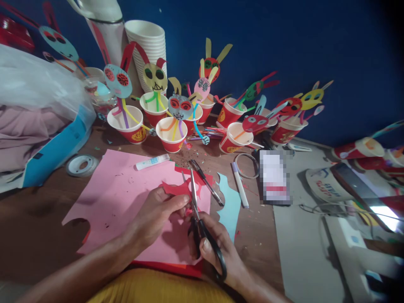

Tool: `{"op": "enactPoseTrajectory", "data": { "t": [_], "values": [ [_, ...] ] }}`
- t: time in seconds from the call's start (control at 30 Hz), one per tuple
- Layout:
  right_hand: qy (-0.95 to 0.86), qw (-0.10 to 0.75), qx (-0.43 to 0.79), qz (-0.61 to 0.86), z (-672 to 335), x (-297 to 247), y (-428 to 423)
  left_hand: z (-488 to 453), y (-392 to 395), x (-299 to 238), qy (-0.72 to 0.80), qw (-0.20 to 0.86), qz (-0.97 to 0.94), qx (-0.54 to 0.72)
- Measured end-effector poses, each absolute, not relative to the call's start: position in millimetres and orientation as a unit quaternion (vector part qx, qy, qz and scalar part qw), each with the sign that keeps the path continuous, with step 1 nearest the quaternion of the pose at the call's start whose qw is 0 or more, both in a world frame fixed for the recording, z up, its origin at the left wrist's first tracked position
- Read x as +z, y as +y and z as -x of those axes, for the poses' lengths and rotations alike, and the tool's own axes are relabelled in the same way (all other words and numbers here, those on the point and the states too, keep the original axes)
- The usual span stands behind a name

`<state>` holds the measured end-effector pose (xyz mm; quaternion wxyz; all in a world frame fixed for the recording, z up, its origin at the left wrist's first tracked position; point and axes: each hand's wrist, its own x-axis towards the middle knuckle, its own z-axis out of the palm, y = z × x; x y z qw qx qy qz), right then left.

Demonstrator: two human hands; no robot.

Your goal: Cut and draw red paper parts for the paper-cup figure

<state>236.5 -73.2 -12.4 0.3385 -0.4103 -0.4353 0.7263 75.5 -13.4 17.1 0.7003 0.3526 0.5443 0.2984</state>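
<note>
My left hand (158, 214) pinches a small red paper piece (175, 188) above a pink paper sheet (126, 189). My right hand (217, 248) is closed round the black handles of a pair of scissors (195, 202), whose blades point up into the red paper. A second pair of scissors (206, 182) lies just right of the blades. A light blue paper scrap (229, 206) lies beside my right hand.
Several red paper cups with paper bunny faces on sticks (172, 134) stand along the blue wall. A glue stick (153, 162), a white pen (240, 185), a tape roll (82, 165), a stack of white cups (150, 46) and a plastic bag (38, 109) surround the sheet.
</note>
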Motion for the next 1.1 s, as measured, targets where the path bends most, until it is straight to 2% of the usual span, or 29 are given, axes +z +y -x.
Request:
{"op": "enactPoseTrajectory", "data": {
  "t": [0.7,1.1],
  "values": [
    [-0.409,0.375,0.731,0.397,-236.9,-15.3,-73.7,-71.1,-13.9,9.6,0.502,0.716,-0.376,0.308],
    [-0.406,0.375,0.736,0.391,-235.0,-18.7,-76.9,-75.6,-12.1,16.5,0.529,0.707,-0.352,0.312]
  ]
}}
